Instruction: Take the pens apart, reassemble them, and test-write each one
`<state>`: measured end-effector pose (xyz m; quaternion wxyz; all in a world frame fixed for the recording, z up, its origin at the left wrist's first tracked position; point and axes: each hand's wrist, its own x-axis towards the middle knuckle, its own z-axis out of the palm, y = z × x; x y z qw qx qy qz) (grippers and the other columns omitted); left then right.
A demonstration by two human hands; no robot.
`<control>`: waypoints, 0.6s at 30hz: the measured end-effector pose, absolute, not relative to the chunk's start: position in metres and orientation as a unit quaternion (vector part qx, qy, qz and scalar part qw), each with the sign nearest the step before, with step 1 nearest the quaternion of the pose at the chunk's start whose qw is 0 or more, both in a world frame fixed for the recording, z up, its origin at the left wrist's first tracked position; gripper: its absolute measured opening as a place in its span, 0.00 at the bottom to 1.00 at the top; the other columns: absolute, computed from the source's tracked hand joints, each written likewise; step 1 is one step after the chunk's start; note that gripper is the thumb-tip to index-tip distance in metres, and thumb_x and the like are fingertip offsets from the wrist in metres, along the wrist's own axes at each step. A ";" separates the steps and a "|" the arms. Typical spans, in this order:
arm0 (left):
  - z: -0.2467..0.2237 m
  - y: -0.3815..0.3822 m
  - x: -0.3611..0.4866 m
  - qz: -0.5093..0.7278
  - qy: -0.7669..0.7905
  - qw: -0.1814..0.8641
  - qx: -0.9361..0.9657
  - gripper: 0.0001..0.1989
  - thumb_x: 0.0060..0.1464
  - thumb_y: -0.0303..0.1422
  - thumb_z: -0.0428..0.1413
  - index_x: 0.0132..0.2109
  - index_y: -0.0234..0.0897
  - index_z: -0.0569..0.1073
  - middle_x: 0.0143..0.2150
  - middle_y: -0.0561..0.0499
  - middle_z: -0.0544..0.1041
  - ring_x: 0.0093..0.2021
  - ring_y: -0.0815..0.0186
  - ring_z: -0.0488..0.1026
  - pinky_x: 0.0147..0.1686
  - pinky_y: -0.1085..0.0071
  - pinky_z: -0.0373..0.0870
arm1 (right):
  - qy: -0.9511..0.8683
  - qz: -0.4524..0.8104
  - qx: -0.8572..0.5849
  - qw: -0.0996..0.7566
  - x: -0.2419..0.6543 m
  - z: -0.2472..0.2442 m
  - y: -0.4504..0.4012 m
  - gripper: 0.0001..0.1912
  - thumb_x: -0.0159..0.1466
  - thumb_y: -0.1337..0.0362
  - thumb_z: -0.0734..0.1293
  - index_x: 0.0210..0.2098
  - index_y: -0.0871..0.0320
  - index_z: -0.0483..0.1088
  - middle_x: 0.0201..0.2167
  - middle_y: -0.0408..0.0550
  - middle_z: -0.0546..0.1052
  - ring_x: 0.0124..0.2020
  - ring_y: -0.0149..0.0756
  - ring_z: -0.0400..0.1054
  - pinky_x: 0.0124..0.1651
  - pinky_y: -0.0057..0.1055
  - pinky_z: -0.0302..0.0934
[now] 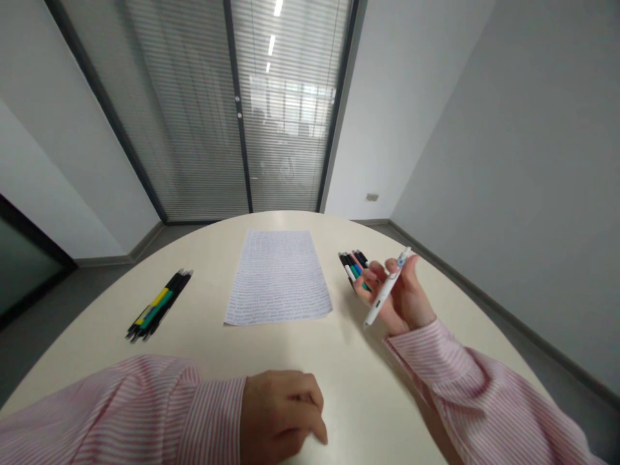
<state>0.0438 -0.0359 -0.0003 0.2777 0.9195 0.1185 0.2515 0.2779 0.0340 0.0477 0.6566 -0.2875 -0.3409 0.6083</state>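
Observation:
In my right hand (404,297) is a white pen (385,296), pinched between thumb and fingers and tilted above the table's right side. Just behind that hand lies a row of pens (352,263) with black, white, blue and green parts, partly hidden by my fingers. My left hand (283,413) rests low at the table's near edge, fingers loosely curled and slightly apart, with nothing seen in it. A sheet of paper (279,278) covered in lines of writing lies flat beyond my left hand.
On the left of the round table (285,349) lies a bundle of black pens (159,307) with yellow and green parts. Behind the table stand a glass partition with blinds (203,129) and white walls (387,116).

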 end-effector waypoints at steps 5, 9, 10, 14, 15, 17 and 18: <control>0.002 -0.038 0.043 0.258 0.120 0.277 0.918 0.13 0.48 0.19 0.48 0.36 0.37 0.74 0.34 0.50 0.73 0.29 0.72 0.69 0.33 0.79 0.68 | -0.365 0.232 -0.437 0.789 0.342 0.040 0.069 0.22 0.54 0.42 0.65 0.25 0.56 0.66 0.19 0.37 0.62 0.18 0.26 0.56 0.30 0.28 0.65; 0.000 -0.039 0.043 0.261 0.124 0.275 0.917 0.14 0.47 0.19 0.48 0.36 0.37 0.74 0.33 0.51 0.73 0.28 0.72 0.69 0.32 0.80 0.68 | -0.438 0.044 -0.633 0.636 0.381 0.019 0.080 0.16 0.56 0.51 0.64 0.31 0.58 0.70 0.27 0.46 0.74 0.27 0.33 0.68 0.36 0.34 0.65; 0.000 -0.039 0.044 0.261 0.125 0.276 0.917 0.14 0.47 0.19 0.48 0.36 0.37 0.74 0.33 0.51 0.72 0.28 0.72 0.69 0.32 0.79 0.68 | -0.456 0.030 -0.665 0.591 0.386 0.014 0.080 0.14 0.53 0.53 0.66 0.30 0.59 0.71 0.28 0.48 0.75 0.29 0.37 0.69 0.38 0.37 0.64; -0.001 -0.038 0.044 0.265 0.121 0.283 0.914 0.14 0.48 0.19 0.48 0.36 0.37 0.74 0.33 0.50 0.72 0.28 0.72 0.69 0.32 0.80 0.67 | -0.510 0.018 -0.717 0.474 0.387 0.001 0.081 0.11 0.48 0.57 0.68 0.25 0.59 0.73 0.25 0.51 0.77 0.29 0.44 0.71 0.37 0.40 0.62; -0.001 -0.038 0.044 0.265 0.120 0.284 0.914 0.14 0.47 0.19 0.48 0.36 0.37 0.74 0.33 0.50 0.72 0.28 0.72 0.69 0.32 0.80 0.67 | -0.525 0.014 -0.721 0.452 0.384 0.000 0.081 0.11 0.49 0.57 0.68 0.25 0.59 0.74 0.24 0.51 0.77 0.28 0.44 0.71 0.36 0.40 0.61; 0.000 -0.038 0.044 0.266 0.120 0.286 0.913 0.14 0.47 0.19 0.48 0.36 0.37 0.75 0.33 0.50 0.73 0.28 0.72 0.69 0.32 0.79 0.67 | -0.555 0.002 -0.724 0.411 0.378 -0.002 0.083 0.10 0.49 0.57 0.67 0.24 0.58 0.73 0.22 0.49 0.76 0.27 0.43 0.70 0.34 0.37 0.60; 0.000 -0.038 0.044 0.269 0.120 0.288 0.911 0.14 0.47 0.19 0.48 0.36 0.36 0.75 0.33 0.50 0.73 0.28 0.72 0.69 0.31 0.79 0.67 | -0.569 -0.003 -0.723 0.393 0.375 -0.003 0.083 0.09 0.49 0.58 0.66 0.24 0.57 0.73 0.21 0.48 0.75 0.26 0.42 0.69 0.33 0.36 0.59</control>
